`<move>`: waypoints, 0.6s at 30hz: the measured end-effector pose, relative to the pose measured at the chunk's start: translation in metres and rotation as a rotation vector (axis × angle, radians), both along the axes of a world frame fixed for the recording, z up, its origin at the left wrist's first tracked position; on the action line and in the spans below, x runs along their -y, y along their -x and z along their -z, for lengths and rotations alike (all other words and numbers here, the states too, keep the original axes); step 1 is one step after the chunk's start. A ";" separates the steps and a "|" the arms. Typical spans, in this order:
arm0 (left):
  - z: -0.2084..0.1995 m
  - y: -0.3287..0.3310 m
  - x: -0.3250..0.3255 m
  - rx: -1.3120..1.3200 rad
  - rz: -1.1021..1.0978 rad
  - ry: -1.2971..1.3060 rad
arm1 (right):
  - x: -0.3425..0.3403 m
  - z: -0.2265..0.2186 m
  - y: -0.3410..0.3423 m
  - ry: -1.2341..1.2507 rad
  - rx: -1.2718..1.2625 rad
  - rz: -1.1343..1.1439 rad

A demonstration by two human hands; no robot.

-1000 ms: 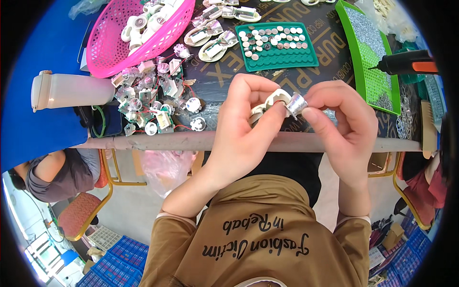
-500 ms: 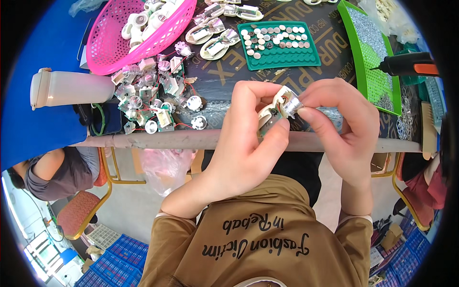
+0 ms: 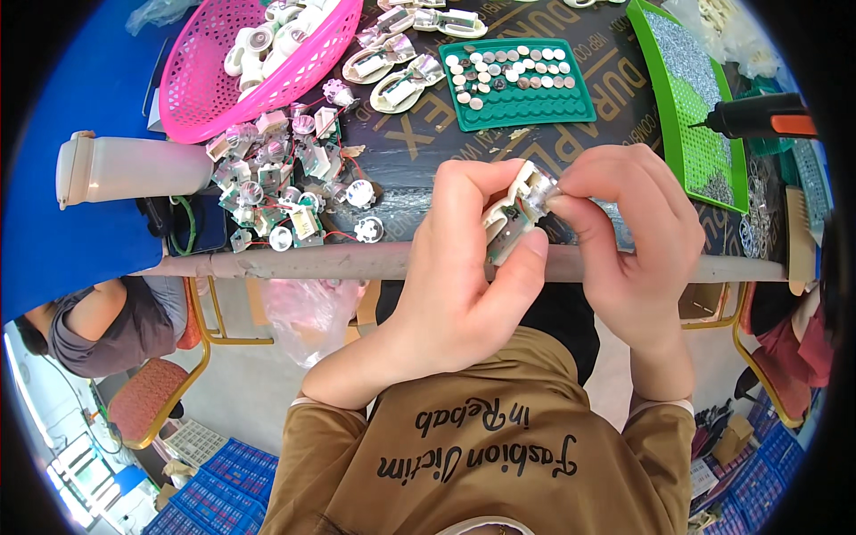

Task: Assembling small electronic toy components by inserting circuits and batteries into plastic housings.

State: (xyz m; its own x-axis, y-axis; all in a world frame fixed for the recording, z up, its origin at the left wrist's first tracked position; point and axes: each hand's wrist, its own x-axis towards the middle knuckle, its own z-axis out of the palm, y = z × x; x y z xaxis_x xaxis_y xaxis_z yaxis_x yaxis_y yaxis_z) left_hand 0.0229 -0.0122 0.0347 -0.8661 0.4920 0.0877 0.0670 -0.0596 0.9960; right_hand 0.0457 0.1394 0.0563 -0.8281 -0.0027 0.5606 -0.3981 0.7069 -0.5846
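Note:
Above the table's front edge, my left hand [image 3: 464, 285] grips a half-built small flashlight [image 3: 506, 228], a white plastic half-shell with a circuit board inside. Its thumb presses near the board, while the fingers wrap behind the shell. From the right, my right hand [image 3: 637, 241] pinches the clear, shiny lens cup [image 3: 542, 188] at the shell's upper end between thumb and forefinger. The cup appears seated in or against the shell; its exact fit is hidden by the fingertips. Similar open half-shells [image 3: 408, 86] with boards lie farther back on the table.
Left of my hands lies a pile of wired boards with lenses [image 3: 267, 183], near a pink basket [image 3: 192, 102] of white shells. A green tray [image 3: 526, 111] holds small discs. A lime tray [image 3: 675, 134] of metal bits and a black-orange electric screwdriver [image 3: 762, 119] are right.
The lens cup has tilted and now sits closer to the shell's end. My right fingers have shifted slightly left with it, and my left thumb has moved a little.

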 end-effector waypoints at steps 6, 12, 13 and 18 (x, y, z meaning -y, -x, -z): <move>-0.004 0.005 0.002 0.295 0.101 -0.136 | -0.001 0.000 0.002 0.152 0.173 -0.003; -0.002 0.008 -0.001 0.429 0.089 -0.193 | -0.008 0.003 0.011 0.375 0.398 -0.065; -0.002 0.009 -0.001 0.430 0.089 -0.193 | -0.008 0.004 0.011 0.376 0.390 -0.080; 0.002 0.009 0.000 0.288 0.070 -0.206 | -0.005 0.007 0.002 0.478 0.297 -0.161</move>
State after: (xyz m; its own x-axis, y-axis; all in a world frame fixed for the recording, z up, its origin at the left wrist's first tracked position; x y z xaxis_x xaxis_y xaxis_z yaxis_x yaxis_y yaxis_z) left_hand 0.0143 -0.0123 0.0332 -0.8347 0.5483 -0.0519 -0.2262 -0.2554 0.9400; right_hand 0.0432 0.1444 0.0494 -0.9600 0.0541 0.2747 -0.2493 0.2814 -0.9266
